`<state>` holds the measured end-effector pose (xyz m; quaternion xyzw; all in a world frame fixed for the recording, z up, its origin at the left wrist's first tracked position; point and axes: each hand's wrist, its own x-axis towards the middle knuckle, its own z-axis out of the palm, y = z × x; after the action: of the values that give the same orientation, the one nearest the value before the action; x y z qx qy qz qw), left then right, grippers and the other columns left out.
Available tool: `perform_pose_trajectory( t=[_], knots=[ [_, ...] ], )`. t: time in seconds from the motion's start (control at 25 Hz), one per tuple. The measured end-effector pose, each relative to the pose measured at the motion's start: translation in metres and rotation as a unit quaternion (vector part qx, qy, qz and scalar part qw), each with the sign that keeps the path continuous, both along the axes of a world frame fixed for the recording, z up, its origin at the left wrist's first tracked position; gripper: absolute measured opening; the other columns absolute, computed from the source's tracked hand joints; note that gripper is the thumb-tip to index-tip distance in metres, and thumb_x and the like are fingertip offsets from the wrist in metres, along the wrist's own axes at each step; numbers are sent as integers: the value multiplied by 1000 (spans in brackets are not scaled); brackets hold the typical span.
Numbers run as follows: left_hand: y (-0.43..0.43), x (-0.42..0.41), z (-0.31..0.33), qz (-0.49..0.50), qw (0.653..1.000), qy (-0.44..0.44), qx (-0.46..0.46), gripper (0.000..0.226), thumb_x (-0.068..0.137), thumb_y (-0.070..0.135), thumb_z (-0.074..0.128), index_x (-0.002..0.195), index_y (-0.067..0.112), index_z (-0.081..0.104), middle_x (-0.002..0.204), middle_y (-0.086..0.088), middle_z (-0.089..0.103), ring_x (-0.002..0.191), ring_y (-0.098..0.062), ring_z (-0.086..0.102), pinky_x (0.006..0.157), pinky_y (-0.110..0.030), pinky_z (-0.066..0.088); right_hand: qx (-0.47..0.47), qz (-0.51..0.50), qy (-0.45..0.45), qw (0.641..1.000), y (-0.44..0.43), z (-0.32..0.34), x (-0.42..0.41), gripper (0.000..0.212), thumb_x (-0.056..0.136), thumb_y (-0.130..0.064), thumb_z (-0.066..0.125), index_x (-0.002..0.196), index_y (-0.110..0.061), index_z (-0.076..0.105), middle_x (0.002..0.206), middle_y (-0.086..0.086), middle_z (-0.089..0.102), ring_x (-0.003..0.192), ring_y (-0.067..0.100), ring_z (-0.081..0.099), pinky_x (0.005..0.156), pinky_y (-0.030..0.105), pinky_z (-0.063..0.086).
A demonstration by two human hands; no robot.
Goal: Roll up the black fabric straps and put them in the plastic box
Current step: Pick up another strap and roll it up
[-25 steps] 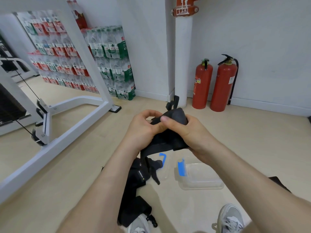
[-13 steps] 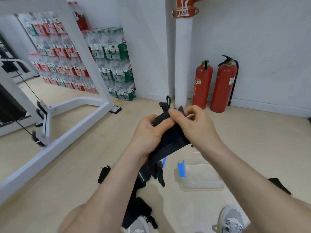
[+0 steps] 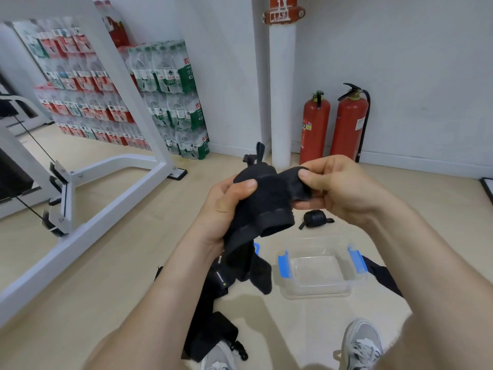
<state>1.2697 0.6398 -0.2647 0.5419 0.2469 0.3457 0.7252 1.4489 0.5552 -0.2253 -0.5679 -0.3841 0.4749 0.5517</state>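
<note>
A black fabric strap (image 3: 262, 201) is held up in front of me, partly rolled, its long tail hanging down to the floor. My left hand (image 3: 224, 209) grips the rolled part, thumb on top. The strap's upper end is pinched between thumb and fingers of my right hand (image 3: 336, 188). A clear plastic box (image 3: 320, 287) with blue clips stands open on the floor below my hands. A small rolled black strap (image 3: 314, 218) lies on the floor just beyond the box. Another black strap (image 3: 384, 276) lies at the box's right side, partly hidden by my right arm.
A white metal machine frame (image 3: 112, 209) runs across the floor at left. Stacked packs of water bottles (image 3: 165, 102) stand against the back wall. Two red fire extinguishers (image 3: 333, 124) stand beside a white pipe (image 3: 282, 89). My grey shoes (image 3: 360, 345) are at the bottom edge.
My hands have drawn apart: the right hand pulled the strap's end out to the right while the left keeps the roll. The rolled strap behind the box has come into sight.
</note>
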Motion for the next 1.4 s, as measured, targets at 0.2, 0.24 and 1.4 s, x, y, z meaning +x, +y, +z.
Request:
perform_pose_trajectory(
  t=[0.2, 0.24, 1.4],
  knots=[
    [4, -3, 3, 18, 998, 36, 50, 69, 62, 35, 74, 113, -9, 59, 96, -21, 64, 86, -29, 62, 77, -37, 50, -15, 27, -56, 998, -7, 2, -9, 15, 94, -13, 63, 97, 0, 71, 77, 11, 72, 70, 25, 71, 59, 32, 60],
    [4, -2, 2, 9, 999, 19, 35, 73, 63, 34, 75, 117, -10, 56, 102, -24, 64, 92, -31, 62, 80, -38, 51, 0, 26, -57, 998, -7, 1, -11, 15, 93, -12, 64, 98, 2, 70, 82, 15, 72, 74, 27, 72, 60, 32, 60],
    [0, 8, 10, 291, 908, 207, 222, 22, 76, 34, 81, 80, 26, 61, 72, 11, 68, 62, 3, 62, 61, -17, 51, 60, -99, -564, 818, -11, -3, -99, 22, 93, -16, 42, 109, -7, 54, 93, 9, 62, 85, 32, 58, 49, 28, 20]
  ],
)
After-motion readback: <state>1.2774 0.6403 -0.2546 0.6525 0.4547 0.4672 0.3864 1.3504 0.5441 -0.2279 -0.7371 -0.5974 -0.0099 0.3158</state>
